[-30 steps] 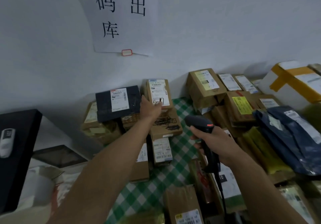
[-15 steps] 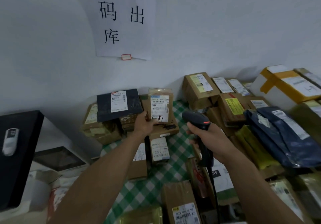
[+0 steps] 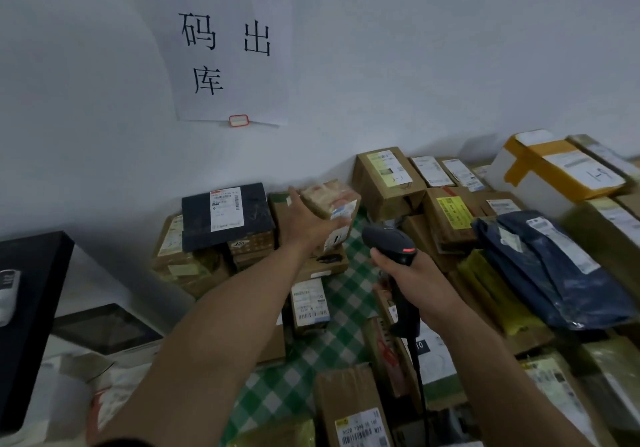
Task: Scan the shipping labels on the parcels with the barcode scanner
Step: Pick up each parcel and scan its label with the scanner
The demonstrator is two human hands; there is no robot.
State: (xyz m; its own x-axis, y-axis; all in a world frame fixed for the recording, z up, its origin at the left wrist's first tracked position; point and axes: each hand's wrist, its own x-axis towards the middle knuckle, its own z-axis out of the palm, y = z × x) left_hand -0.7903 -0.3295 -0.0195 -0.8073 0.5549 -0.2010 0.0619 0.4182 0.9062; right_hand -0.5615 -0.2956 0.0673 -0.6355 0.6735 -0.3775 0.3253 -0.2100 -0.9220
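Head view: parcel held up beside scanner, above a table crowded with parcels.

The left hand grips a small brown parcel, tilted and motion-blurred, with its white label facing lower right. The right hand grips the handle of the black barcode scanner; a red indicator shows on the scanner head, which sits just beside the parcel. Labelled cartons surround a green checked tablecloth. A paper sign hangs on the wall.

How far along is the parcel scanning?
Done: nothing shows which parcels are scanned. In hand: the left hand holds a small brown parcel, tilted, beside the scanner gripped by the right hand, red light on. Left: probably many labelled parcels, like the black box.
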